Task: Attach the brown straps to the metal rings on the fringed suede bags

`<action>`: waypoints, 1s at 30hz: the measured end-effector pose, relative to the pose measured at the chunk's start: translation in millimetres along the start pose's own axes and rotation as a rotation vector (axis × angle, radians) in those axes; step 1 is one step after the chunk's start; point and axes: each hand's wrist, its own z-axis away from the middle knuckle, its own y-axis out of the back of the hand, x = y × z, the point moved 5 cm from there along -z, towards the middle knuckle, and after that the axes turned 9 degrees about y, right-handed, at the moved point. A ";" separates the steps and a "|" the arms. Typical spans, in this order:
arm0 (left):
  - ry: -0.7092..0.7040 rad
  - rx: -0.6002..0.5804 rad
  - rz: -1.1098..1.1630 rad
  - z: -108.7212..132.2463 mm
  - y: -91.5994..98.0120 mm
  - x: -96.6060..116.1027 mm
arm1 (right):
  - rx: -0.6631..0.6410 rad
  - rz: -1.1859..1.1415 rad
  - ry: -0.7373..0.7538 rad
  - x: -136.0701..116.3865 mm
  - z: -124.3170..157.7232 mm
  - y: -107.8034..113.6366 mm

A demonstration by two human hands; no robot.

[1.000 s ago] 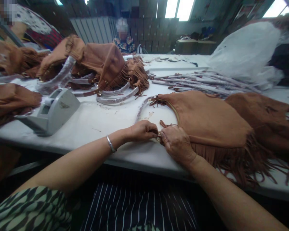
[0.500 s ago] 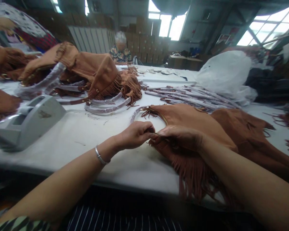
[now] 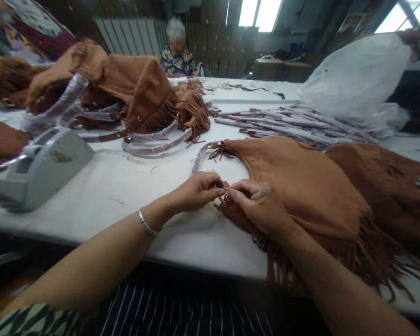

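A brown fringed handbag (image 3: 301, 182) lies flat on the white table, its zipped opening facing left. At its near corner a small gold-coloured metal ring (image 3: 222, 198) shows between my fingertips. My left hand (image 3: 198, 190) pinches at this hardware from the left, thumb and forefinger together. From the right, my right hand (image 3: 261, 205) pinches the same spot, its wrist over the bag's lower side. The bag's plastic-wrapped handle (image 3: 200, 156) curves from the far corner down behind my left hand. My fingers partly hide the join between handle and ring.
Several brown bags (image 3: 136, 88) with wrapped handles are heaped at the back left. A grey tape dispenser (image 3: 45, 168) stands at left. Plastic-wrapped straps (image 3: 283, 121) and a clear plastic bag (image 3: 357, 79) lie behind. Another brown bag (image 3: 385, 182) is at right. A person (image 3: 177, 56) sits across the table.
My view has tilted down slightly. The right hand has turned so its thumb and forefinger now show at the ring. More of the bag's body and fringe is visible.
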 end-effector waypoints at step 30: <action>0.024 -0.335 0.112 15.6 2.7 -9.5 | 0.088 0.845 0.421 -33.7 27.0 -45.1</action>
